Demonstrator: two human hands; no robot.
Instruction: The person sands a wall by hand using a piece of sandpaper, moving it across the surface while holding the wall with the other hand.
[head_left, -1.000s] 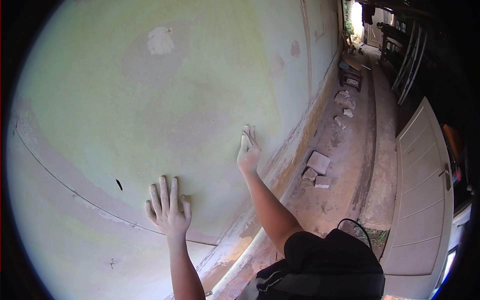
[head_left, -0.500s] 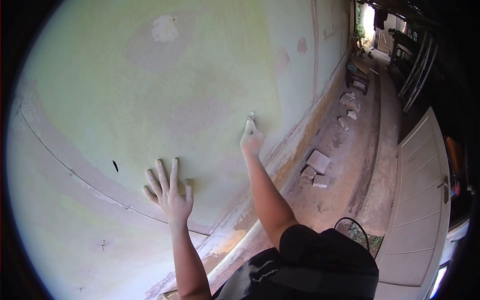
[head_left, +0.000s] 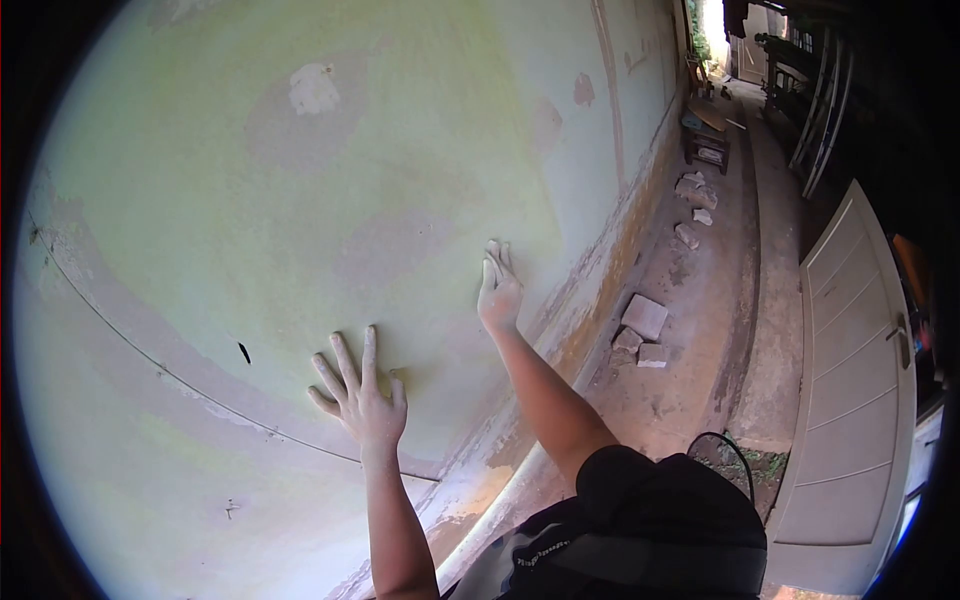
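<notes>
A wall [head_left: 250,200] with worn pale green paint and greyish patches fills the left and middle of the view. My left hand [head_left: 370,405] lies flat against it with fingers spread, holding nothing. Higher and to the right, my right hand [head_left: 500,298] is pressed to the same wall, its fingers bent and close together. Whatever may be under those fingers is hidden. Both hands look coated with pale dust. Left of my left hand is a small black mark [head_left: 244,352] on the wall.
A long crack [head_left: 190,382] runs across the wall's lower left. Broken blocks [head_left: 645,317] and several rubble pieces [head_left: 690,190] lie on the floor along the wall's base. A cream door [head_left: 845,400] stands at the right. A small stool [head_left: 708,150] and ladder [head_left: 825,120] are farther back.
The view has shifted slightly. My right hand has moved a little left and down along the wall, and its fingers sit differently. My left hand stays spread on almost the same spot.
</notes>
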